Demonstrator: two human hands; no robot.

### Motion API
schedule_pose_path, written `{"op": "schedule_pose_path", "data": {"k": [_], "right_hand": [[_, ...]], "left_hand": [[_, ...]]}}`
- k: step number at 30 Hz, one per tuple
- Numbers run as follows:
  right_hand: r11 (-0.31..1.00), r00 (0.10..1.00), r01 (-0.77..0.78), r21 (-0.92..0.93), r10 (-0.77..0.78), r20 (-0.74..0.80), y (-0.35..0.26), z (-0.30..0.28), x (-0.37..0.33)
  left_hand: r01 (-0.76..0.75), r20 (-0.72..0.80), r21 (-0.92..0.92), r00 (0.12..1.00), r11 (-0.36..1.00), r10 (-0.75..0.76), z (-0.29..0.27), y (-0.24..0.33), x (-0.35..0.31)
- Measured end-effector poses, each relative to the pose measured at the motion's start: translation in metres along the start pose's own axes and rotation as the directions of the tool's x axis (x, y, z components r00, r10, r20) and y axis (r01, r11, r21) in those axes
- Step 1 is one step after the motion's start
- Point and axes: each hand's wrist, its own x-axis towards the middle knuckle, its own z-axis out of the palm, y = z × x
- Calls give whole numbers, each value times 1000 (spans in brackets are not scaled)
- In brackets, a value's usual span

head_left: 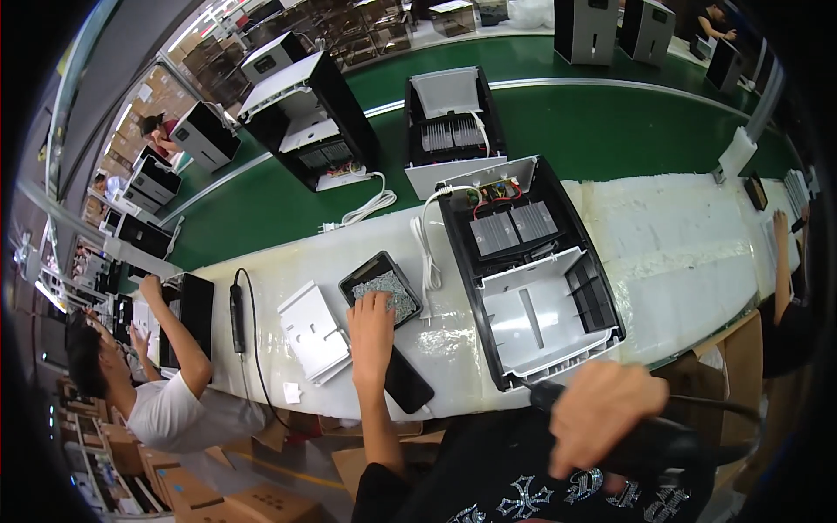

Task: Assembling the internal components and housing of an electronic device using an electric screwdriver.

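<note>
So the big open appliance housing (536, 279) sits on the white counter (680, 253) right in front of me, long axis running away from me and tilted a bit left, open white compartment at the near end, heat sinks at the far end. My right hand (602, 410) has its grip wrapped tight around a black power screwdriver (628, 436) just off the housing's near edge. My left hand (370, 336) has loose fingers dipping into a small black tray of screws (382, 286), next to a white bracket (314, 331).

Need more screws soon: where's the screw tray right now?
The screw tray sits left of centre on the white bench, under the left hand's fingertips, between the white panel and the open casing.
</note>
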Motion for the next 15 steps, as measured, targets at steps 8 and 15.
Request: {"op": "schedule_pose_path", "data": {"k": [8,15], "right_hand": [[792,844,534,295,-517,-140,-42,-24,-5],[690,739,674,264,-636,-222,-65,-53,-28]], "left_hand": [[117,12,-77,993,990,-117,31,-23,-2],[98,19,-29,995,995,-98,25,-9,5]]}}
